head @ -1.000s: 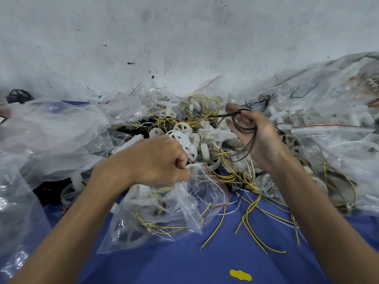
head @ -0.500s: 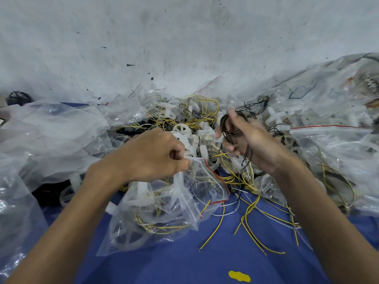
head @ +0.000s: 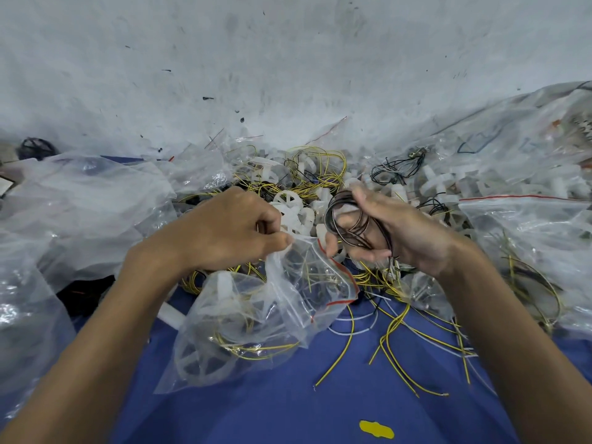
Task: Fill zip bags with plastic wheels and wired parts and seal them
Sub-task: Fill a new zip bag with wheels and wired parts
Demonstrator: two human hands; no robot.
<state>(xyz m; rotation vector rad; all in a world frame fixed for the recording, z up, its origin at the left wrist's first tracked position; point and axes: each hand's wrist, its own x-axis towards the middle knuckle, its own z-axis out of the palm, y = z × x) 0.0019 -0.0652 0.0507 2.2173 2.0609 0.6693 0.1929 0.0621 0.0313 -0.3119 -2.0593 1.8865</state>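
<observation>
The left hand (head: pixel 224 232) pinches one lip of the zip bag (head: pixel 256 315) on the bench (head: pixel 288 411), so the dark wire coil (head: pixel 354 232), gripped in the right hand (head: pixel 403 241) just beside the bag's mouth, may snag on the narrow opening.

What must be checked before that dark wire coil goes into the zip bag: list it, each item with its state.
1. Grip of the left hand on the zip bag rim, pinched: ok.
2. Bag mouth open, red zip strip parted, facing the coil: ok.
3. The dark wire coil gathered in the right hand: ok.
4. Coil tails free of the loose yellow wires: cannot tell.
5. A white wheel already inside the bag: ok.
</observation>
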